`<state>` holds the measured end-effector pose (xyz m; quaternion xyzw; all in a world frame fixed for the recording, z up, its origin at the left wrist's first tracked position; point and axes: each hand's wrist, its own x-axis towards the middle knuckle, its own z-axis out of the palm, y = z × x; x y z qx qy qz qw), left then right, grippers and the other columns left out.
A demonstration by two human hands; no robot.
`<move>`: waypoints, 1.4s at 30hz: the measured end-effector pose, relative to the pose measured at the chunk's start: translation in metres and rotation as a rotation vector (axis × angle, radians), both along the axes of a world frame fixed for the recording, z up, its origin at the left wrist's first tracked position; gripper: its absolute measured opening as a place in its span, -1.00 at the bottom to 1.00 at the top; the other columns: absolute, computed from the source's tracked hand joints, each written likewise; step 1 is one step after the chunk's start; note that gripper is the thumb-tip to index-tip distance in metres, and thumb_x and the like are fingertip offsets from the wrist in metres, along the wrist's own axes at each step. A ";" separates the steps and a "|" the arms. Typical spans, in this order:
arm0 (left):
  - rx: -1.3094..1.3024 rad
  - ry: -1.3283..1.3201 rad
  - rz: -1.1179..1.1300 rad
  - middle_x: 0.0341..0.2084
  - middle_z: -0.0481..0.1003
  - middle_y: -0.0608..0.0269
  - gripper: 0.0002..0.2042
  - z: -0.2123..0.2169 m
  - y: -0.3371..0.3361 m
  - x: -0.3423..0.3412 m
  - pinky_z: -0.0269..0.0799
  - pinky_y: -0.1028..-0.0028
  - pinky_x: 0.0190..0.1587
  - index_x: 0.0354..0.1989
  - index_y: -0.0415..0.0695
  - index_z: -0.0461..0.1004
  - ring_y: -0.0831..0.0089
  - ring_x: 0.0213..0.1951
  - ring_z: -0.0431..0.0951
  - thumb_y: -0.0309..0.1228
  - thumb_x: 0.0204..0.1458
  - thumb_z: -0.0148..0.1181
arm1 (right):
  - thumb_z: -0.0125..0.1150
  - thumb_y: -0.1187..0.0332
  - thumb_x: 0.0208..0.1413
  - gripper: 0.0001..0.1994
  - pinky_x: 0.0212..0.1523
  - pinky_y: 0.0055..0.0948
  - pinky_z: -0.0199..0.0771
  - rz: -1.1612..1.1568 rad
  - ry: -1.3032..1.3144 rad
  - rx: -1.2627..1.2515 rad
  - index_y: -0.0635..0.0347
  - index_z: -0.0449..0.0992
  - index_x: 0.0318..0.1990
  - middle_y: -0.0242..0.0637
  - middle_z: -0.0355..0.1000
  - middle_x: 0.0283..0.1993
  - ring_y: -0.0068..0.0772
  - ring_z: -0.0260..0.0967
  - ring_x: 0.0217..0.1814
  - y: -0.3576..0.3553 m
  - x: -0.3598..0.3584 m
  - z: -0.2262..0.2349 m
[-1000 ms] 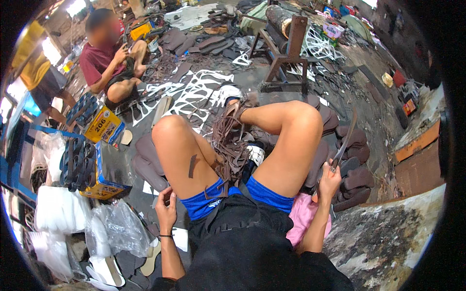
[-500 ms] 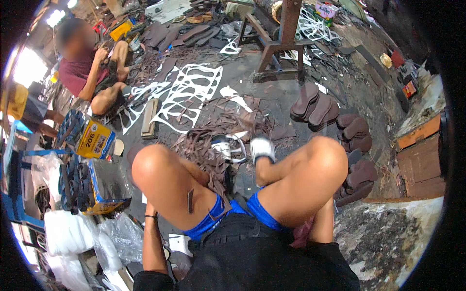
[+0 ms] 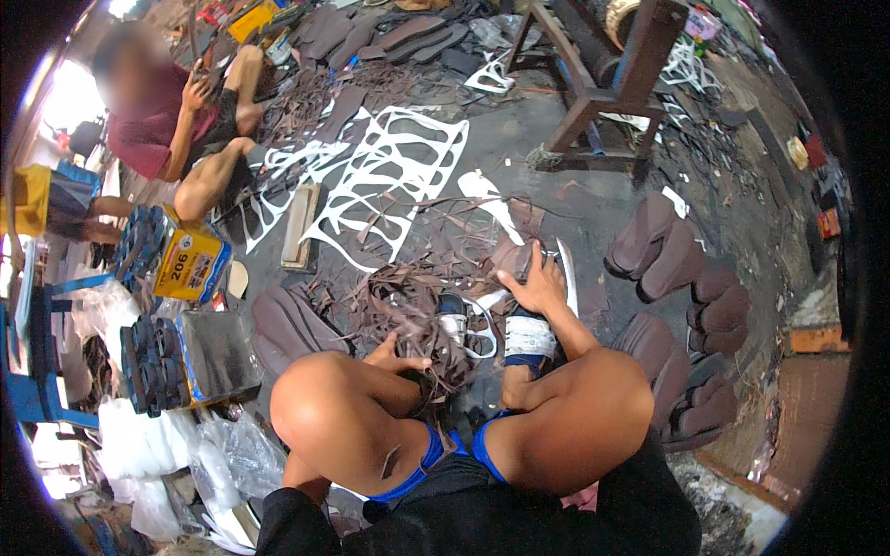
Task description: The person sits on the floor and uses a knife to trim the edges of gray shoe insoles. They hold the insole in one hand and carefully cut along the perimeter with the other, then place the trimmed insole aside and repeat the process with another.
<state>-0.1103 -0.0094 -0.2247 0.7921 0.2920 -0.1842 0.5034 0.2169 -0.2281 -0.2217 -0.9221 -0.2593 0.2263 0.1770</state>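
Observation:
My left hand [image 3: 397,356] reaches past my left knee into a heap of brown strips [image 3: 394,301]. Its thumb and a finger show apart, and strips beside it are blurred. In front of my right foot, my right hand [image 3: 540,285] rests with spread fingers against a brown flat piece [image 3: 511,259], thumb on its near side. A curved white-edged piece [image 3: 566,283] lies just right of that hand. My feet are in sandals with white straps [image 3: 529,339], and the heap partly covers the left one.
Stacked brown soles [image 3: 669,357] line my right side; more soles [image 3: 289,324] lie left. Ahead are white cut-out sheet scraps [image 3: 394,171], a long block [image 3: 301,227] and a wooden stand [image 3: 603,102]. Another person [image 3: 153,125] sits far left, near a yellow box [image 3: 192,259].
Both hands have come forward from beside my hips to the floor by my feet. Brown soles now show left of the heap. The other person's hand is raised higher.

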 end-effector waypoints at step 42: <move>0.780 0.067 -0.255 0.43 -0.01 -0.22 -0.11 0.026 -0.002 0.180 -0.02 -0.19 0.31 0.29 -0.24 0.23 -0.27 0.43 -0.10 0.10 -0.16 0.34 | 0.49 -0.48 -0.63 0.56 0.32 0.61 -0.39 0.467 0.117 -0.246 -0.19 -0.45 0.53 0.23 -0.68 0.55 0.59 -0.56 0.53 0.060 0.035 0.010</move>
